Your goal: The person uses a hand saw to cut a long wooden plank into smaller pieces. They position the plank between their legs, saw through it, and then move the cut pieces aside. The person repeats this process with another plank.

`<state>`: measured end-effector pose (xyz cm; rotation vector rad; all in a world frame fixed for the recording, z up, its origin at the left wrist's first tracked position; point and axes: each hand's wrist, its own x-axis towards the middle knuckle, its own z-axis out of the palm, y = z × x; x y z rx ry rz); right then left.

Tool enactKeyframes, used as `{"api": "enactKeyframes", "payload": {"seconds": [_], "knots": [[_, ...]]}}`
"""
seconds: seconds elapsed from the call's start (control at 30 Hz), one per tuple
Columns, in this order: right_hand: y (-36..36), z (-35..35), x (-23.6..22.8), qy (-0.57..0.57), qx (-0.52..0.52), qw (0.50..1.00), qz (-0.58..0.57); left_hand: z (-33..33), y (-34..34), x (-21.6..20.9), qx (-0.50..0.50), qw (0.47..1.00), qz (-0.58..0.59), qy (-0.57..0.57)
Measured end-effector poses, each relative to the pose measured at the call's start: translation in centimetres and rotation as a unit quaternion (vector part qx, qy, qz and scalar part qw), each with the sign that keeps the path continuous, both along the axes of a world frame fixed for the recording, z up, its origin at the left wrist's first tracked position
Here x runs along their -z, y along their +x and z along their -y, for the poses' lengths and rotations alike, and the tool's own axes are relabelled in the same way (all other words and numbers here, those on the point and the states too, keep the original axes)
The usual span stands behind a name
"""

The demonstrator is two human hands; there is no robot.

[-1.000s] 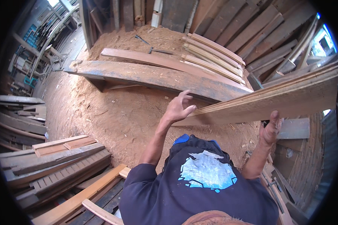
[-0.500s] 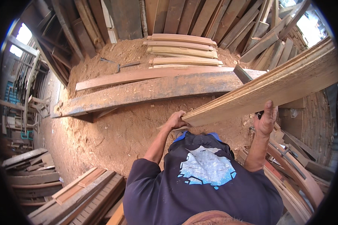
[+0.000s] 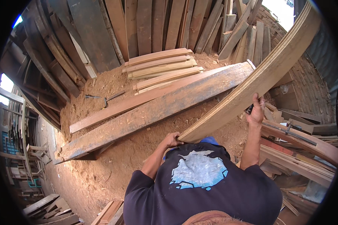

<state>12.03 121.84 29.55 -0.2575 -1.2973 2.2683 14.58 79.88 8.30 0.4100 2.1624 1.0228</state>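
Observation:
A long pale wooden plank (image 3: 233,99) with grooved lines along its edge slants from in front of my chest to the far upper right. My left hand (image 3: 172,140) is closed round its near end. Farther up, my right hand (image 3: 256,109) grips the plank's lower right side, thumb up, with the other fingers partly hidden. A small dark thing (image 3: 249,109) shows at the right palm; I cannot make out what it is. Beyond the plank lies a thick, weathered beam (image 3: 154,111), with a thinner reddish board (image 3: 112,115) along its far side.
Short grooved boards (image 3: 159,67) lie stacked on the sawdust floor beyond the beam. A dark metal tool (image 3: 106,100) rests left of them. Many boards (image 3: 144,28) lean along the back. At right are piled timbers (image 3: 300,144) with a bar clamp (image 3: 289,131) on top.
The view has turned, so the beam and stacked boards now appear more slanted. The plank's far end points more steeply up and away. Both hands keep their hold.

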Motion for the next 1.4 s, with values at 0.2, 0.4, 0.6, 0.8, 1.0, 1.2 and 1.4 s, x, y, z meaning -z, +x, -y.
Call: {"api": "enactKeyframes", "payload": {"seconds": [0.2,0.4,0.6,0.8,1.0,1.2,1.4], "knots": [[-2.1,4.3,9.0,-0.084,-0.051,0.99,0.098,8.6,3.1,1.6,-0.048,0.994,0.034,-0.087],[-0.9,9.8,19.5,-0.141,-0.044,0.956,0.252,16.6,10.0,4.5,-0.032,0.984,0.092,-0.151],[0.5,13.5,26.6,-0.157,-0.051,0.884,0.438,19.6,14.5,4.3,0.008,0.962,0.177,-0.208],[-1.2,16.6,29.2,-0.138,-0.048,0.835,0.531,21.6,17.6,6.3,0.001,0.957,0.217,-0.193],[-2.6,16.7,31.7,-0.088,-0.065,0.835,0.54,18.7,18.3,6.3,-0.133,0.936,0.285,-0.156],[-5.6,14.6,35.3,-0.011,-0.019,0.84,0.542,15.5,13.4,4.5,-0.171,0.925,0.236,-0.244],[-7.0,12.5,30.5,-0.058,-0.029,0.861,0.504,13.1,4.9,4.0,-0.115,0.94,0.139,-0.289]]}}
